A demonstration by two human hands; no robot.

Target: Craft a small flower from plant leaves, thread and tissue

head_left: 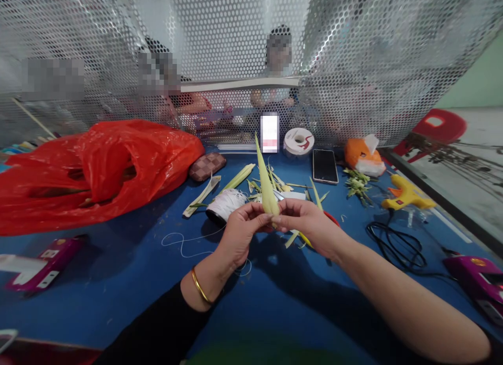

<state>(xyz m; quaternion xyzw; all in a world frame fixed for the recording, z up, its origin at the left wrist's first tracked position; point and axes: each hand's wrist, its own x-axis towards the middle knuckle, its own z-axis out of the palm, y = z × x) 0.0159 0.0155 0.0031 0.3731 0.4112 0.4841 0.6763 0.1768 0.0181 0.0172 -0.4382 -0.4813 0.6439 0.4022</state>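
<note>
A pale yellow-green pointed leaf bundle point(267, 189) stands upright between my two hands, its tip pointing away. My left hand point(245, 228) pinches its base from the left, and my right hand point(304, 223) pinches it from the right; the fingertips nearly meet. Just left of my left hand lies a spool of white thread point(226, 205), with a loose strand curling over the blue table point(157, 297). Behind the hands are scattered leaf pieces point(239, 177). Something with red and yellow handles point(305, 239) is partly hidden under my right hand.
A red plastic bag point(157, 171) and a checked pouch point(207, 166) lie left. Toward the back are a ribbon roll point(298, 141) and a phone point(325, 166). A yellow glue gun point(408, 193) with black cable sits right. People sit behind the perforated screen point(220, 34).
</note>
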